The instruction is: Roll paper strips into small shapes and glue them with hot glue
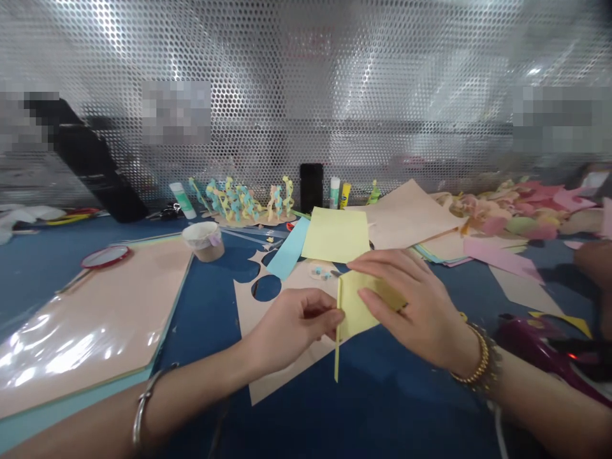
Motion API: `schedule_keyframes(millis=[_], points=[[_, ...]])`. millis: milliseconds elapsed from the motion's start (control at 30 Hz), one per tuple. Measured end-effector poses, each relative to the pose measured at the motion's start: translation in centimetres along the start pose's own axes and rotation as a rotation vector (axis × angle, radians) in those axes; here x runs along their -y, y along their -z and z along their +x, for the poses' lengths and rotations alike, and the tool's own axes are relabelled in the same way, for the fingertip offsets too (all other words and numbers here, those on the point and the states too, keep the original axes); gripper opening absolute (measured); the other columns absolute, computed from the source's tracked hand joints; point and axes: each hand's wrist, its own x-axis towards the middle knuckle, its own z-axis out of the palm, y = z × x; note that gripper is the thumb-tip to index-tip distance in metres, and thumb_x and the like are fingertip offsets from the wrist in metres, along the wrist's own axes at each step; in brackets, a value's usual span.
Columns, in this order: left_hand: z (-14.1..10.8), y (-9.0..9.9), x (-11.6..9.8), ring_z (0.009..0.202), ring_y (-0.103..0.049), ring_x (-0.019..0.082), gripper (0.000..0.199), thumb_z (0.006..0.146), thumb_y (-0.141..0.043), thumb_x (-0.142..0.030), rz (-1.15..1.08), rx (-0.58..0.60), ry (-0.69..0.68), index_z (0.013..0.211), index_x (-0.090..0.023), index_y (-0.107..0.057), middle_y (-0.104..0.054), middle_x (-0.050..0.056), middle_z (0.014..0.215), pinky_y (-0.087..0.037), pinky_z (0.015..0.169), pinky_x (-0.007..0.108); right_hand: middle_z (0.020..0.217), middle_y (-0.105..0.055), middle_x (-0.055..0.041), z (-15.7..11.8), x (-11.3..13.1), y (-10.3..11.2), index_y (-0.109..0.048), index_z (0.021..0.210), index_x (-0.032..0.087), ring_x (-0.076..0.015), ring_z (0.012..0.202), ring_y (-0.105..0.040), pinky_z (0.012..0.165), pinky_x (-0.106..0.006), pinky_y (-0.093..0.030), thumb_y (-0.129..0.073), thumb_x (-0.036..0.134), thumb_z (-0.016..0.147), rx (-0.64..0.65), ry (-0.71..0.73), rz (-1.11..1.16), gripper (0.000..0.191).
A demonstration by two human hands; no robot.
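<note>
My left hand is closed, its thumb and fingers pinching a narrow yellow paper strip that stands upright. The strip runs along the left edge of a yellow paper piece; I cannot tell whether the two are joined. My right hand lies over that piece with its fingers stretched out and apart. A small grey pointed tip shows by its fingertips; the rest of it is hidden. Beneath is a beige sheet with round cutouts. Behind lie a yellow sheet and a blue paper strip.
Left are a plastic-covered paper stack, a red-rimmed round item and a paper cup. Twisted paper decorations, a phone and glue sticks stand at the back. A purple device sits right, near another person's hand.
</note>
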Motion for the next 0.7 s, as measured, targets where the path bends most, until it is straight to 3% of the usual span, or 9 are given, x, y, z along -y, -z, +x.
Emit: schedule_keyframes(millis=[100,200,267,567,700], points=[[-0.3,-0.3,0.0,0.062,-0.057,0.011,0.015,0.083,-0.059,-0.026,0.088,0.005,-0.019,0.072,-0.016,-0.064,-0.062,-0.002,0.064,-0.043,0.06,0.021,0.104,-0.064,-0.0056,0.2,-0.3,-0.3,-0.065,0.107,0.021,-0.0215,0.1,-0.055,0.089,-0.04,-0.041,-0.061,0.028,0.085,0.17,-0.171,0.054,0.023],[-0.6,-0.4,0.0,0.062,-0.054,0.011,0.017,0.083,-0.059,-0.027,0.161,0.019,-0.013,0.07,-0.017,-0.064,-0.061,-0.002,0.064,-0.041,0.059,0.021,0.089,-0.065,-0.003,0.5,-0.5,-0.3,-0.068,0.085,0.02,-0.0187,0.086,-0.058,0.08,-0.036,-0.044,-0.061,0.032,0.084,0.33,-0.311,0.2,0.013],[-0.6,-0.4,0.2,0.063,-0.054,0.012,0.017,0.082,-0.059,-0.028,0.157,0.036,-0.008,0.071,-0.017,-0.065,-0.062,-0.002,0.066,-0.041,0.06,0.021,0.082,-0.064,-0.0023,0.6,-0.6,-0.2,-0.065,0.075,0.019,-0.0168,0.078,-0.058,0.071,-0.031,-0.045,-0.059,0.034,0.085,0.395,-0.382,0.298,0.019],[0.1,-0.2,0.3,0.065,-0.059,0.013,0.013,0.08,-0.061,-0.025,-0.029,0.15,0.045,0.077,-0.016,-0.07,-0.067,0.002,0.069,-0.046,0.065,0.024,0.078,-0.065,-0.0012,0.7,-1.1,0.0,-0.066,0.075,0.018,-0.0158,0.072,-0.058,0.065,-0.028,-0.043,-0.059,0.038,0.083,0.47,-0.488,0.349,0.023],[0.1,-0.1,0.0,0.063,-0.06,0.014,0.008,0.074,-0.066,-0.023,0.003,0.108,0.065,0.072,-0.017,-0.071,-0.068,0.001,0.067,-0.046,0.063,0.024,0.069,-0.063,0.0,0.8,-1.5,-0.1,-0.068,0.075,0.018,-0.0135,0.064,-0.054,0.057,-0.024,-0.042,-0.057,0.04,0.084,0.547,-0.549,0.397,0.026]])
